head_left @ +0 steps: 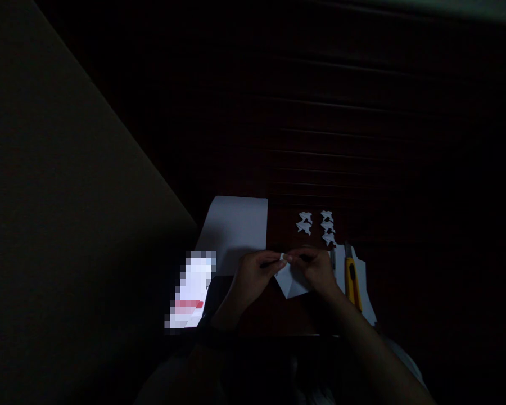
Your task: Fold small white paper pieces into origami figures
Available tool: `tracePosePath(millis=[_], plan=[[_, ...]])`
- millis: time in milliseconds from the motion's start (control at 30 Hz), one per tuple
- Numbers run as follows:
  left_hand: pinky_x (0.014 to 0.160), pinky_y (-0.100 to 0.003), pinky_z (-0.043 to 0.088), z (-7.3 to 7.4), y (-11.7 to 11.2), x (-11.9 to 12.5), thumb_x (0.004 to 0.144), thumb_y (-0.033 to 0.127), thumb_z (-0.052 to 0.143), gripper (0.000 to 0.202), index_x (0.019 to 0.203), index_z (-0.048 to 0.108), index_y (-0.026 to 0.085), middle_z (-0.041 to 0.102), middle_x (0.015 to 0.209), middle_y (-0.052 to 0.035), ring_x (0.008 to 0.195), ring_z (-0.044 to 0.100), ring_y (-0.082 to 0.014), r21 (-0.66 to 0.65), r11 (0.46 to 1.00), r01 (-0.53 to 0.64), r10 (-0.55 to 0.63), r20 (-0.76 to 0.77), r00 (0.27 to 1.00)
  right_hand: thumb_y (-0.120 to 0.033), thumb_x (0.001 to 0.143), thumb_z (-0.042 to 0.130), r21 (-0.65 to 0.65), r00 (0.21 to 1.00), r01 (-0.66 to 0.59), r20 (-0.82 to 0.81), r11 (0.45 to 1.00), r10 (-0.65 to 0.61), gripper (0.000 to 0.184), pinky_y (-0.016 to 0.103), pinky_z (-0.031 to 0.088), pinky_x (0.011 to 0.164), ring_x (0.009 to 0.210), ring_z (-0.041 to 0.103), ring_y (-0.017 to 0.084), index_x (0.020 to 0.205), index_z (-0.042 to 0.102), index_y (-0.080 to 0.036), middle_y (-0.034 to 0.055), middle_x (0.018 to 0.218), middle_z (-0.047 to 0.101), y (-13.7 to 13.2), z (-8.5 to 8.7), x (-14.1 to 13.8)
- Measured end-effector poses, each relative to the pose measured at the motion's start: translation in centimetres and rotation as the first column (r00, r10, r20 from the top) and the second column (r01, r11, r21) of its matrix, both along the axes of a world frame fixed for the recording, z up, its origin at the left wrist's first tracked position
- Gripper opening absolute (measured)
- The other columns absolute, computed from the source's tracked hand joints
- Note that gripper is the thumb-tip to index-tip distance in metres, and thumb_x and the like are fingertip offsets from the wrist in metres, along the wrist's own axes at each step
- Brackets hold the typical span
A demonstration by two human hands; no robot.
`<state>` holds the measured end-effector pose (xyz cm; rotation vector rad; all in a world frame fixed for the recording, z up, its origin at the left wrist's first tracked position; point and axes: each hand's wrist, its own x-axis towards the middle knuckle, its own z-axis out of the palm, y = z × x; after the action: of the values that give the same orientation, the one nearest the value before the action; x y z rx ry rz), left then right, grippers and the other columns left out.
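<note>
Both my hands meet over a dark table and pinch a small white folded paper [293, 281] between thumbs and fingertips. My left hand [255, 275] grips its upper left edge, my right hand [316, 269] its upper right. The paper's pointed lower part hangs below my fingers. Several small folded white paper figures [316, 225] lie in two short columns just beyond my hands.
A white sheet [236, 228] lies flat to the left behind my hands. A yellow utility knife [352, 278] rests on another white paper at the right, with a pen-like tool beside it. A bright blurred screen [191, 289] glows at the left. The surroundings are very dark.
</note>
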<state>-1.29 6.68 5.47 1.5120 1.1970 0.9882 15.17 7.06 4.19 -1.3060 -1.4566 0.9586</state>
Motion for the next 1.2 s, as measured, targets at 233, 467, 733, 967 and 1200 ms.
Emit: tracePosePath(millis=[233,467,733,967,1200], plan=[[0.063,-0.027,0.048,-0.6,0.0,-0.2,0.079,0.034,0.056,0.022,0.079,0.071,0.019,0.071,0.076,-0.0042,0.07,0.064,-0.0189,0.022,0.999,-0.026,0.028,-0.098,0.995,-0.032,0.071,0.067,-0.001,1.0,0.012,-0.029,1.0,-0.012,0.012,0.03,0.046,0.069,0.074,0.062,0.019,0.074,0.072,-0.021,0.0045,0.078,0.069,-0.1,0.2,-0.1],[0.063,-0.025,0.046,-0.5,-0.1,-0.1,0.082,0.034,0.053,0.023,0.08,0.071,0.02,0.071,0.076,-0.003,0.069,0.063,-0.0172,0.073,0.997,0.002,0.011,-0.177,0.984,-0.031,0.074,0.065,-0.013,0.996,-0.061,-0.073,0.998,0.06,0.012,0.029,0.046,0.068,0.075,0.062,0.019,0.079,0.072,-0.022,0.0045,0.079,0.068,-0.3,0.1,-0.5],[0.064,-0.026,0.048,-0.6,-0.4,0.4,0.075,0.032,0.062,0.015,0.079,0.069,0.019,0.071,0.08,-0.0039,0.073,0.065,-0.0185,-0.006,1.0,0.028,-0.028,-0.063,0.998,-0.029,0.068,0.07,-0.072,0.982,0.104,-0.152,0.992,-0.114,0.011,0.029,0.044,0.063,0.067,0.059,0.018,0.069,0.07,-0.019,0.004,0.071,0.067,-0.2,-0.7,-0.5],[0.064,-0.025,0.047,-0.8,-0.2,0.3,0.078,0.029,0.058,0.016,0.079,0.07,0.018,0.071,0.08,-0.004,0.074,0.064,-0.0181,-0.007,0.999,0.046,-0.047,-0.089,0.995,-0.026,0.067,0.068,-0.162,0.965,0.046,-0.249,0.986,-0.087,0.009,0.029,0.044,0.067,0.07,0.06,0.018,0.072,0.07,-0.018,0.0035,0.073,0.069,-0.1,-0.9,-0.5],[0.066,-0.025,0.045,-0.6,-0.1,0.2,0.082,0.029,0.054,0.02,0.082,0.07,0.018,0.071,0.081,-0.0032,0.074,0.063,-0.0172,0.032,0.999,0.016,-0.013,-0.105,0.994,-0.029,0.065,0.07,-0.239,0.935,0.064,-0.324,0.969,-0.141,0.012,0.026,0.04,0.058,0.06,0.056,0.015,0.068,0.068,-0.017,0.001,0.064,0.065,-0.2,-0.8,-0.7]])
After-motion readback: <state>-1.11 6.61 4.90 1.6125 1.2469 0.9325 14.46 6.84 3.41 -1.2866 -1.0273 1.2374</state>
